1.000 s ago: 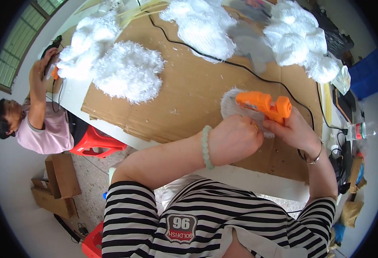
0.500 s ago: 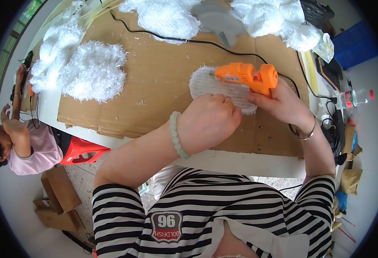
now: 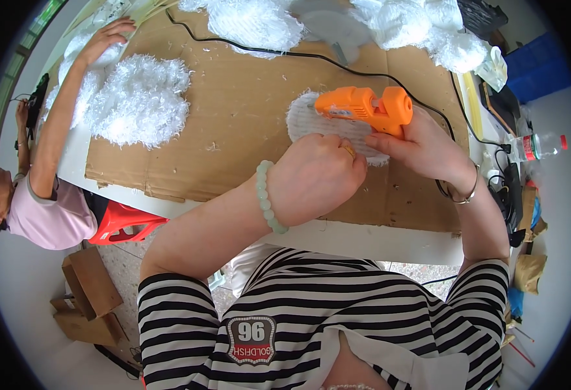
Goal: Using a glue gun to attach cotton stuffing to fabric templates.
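My right hand (image 3: pixel 428 146) is wrapped round the handle of an orange glue gun (image 3: pixel 363 107). Its nozzle points left, over the upper part of an oval white fuzzy fabric piece (image 3: pixel 305 120) with a ribbed face. At the near edge of that piece my left hand (image 3: pixel 318 172) is closed with the knuckles up, fingers curled on the fabric; the fingertips are hidden. Under both hands lies a flat brown cardboard sheet (image 3: pixel 233 143).
Fluffy white pieces (image 3: pixel 142 101) lie at the left, with more white fluffy bundles (image 3: pixel 253 26) along the far side. A black cable (image 3: pixel 285 53) crosses the cardboard. A clear bottle (image 3: pixel 539 147) lies at the right. At the left, a co-worker's hand (image 3: pixel 106 39) reaches over the white pile.
The co-worker's arm has swung out over the white pile at the left. My glue gun has shifted slightly left and away from me; my left hand keeps nearly the same place.
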